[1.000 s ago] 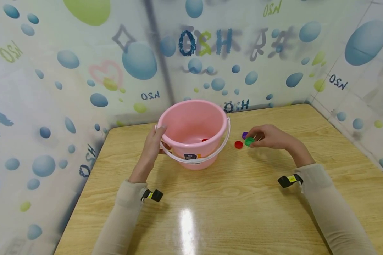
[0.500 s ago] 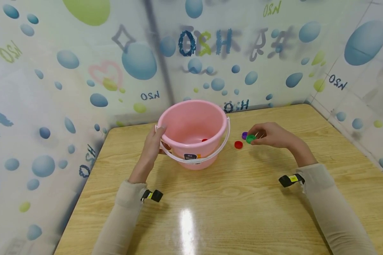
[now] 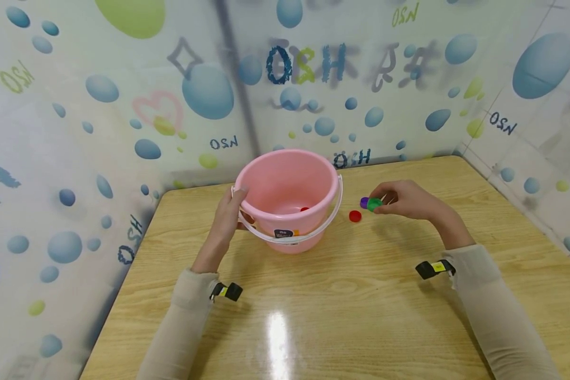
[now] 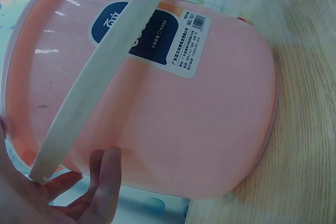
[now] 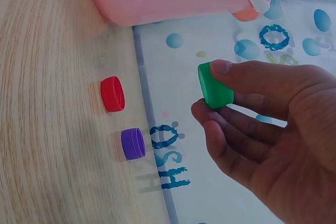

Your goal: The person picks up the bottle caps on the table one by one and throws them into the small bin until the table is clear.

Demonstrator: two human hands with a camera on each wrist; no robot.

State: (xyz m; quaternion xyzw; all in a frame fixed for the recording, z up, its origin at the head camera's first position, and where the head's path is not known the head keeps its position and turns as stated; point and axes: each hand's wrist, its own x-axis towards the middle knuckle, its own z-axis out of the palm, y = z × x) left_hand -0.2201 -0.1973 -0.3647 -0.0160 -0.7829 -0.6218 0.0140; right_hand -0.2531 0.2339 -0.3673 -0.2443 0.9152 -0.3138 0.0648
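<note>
My left hand (image 3: 226,216) grips the rim of a pink bucket (image 3: 290,184) at its left side, thumb over the edge and fingers against the outer wall. A white handle (image 4: 100,77) hangs across the bucket's front. Between thumb and fingers, my right hand (image 3: 404,199) pinches a green bottle cap (image 5: 215,86), held above the table. Below it on the table lie a red bottle cap (image 5: 113,94) and a purple bottle cap (image 5: 133,144), apart from each other. Part of another red piece (image 3: 304,209) shows inside the bucket; its rest is hidden by the rim.
The wooden table (image 3: 342,311) reaches back to a wall covering (image 3: 361,121) printed with drops and letters. Another wall stands along the table's right edge. A black camera (image 3: 425,270) is strapped to the right wrist, and a similar one (image 3: 233,291) to the left.
My right hand has lifted the green cap off the table, rising slightly and shifting a little to the right. The left hand and the bucket have stayed in place.
</note>
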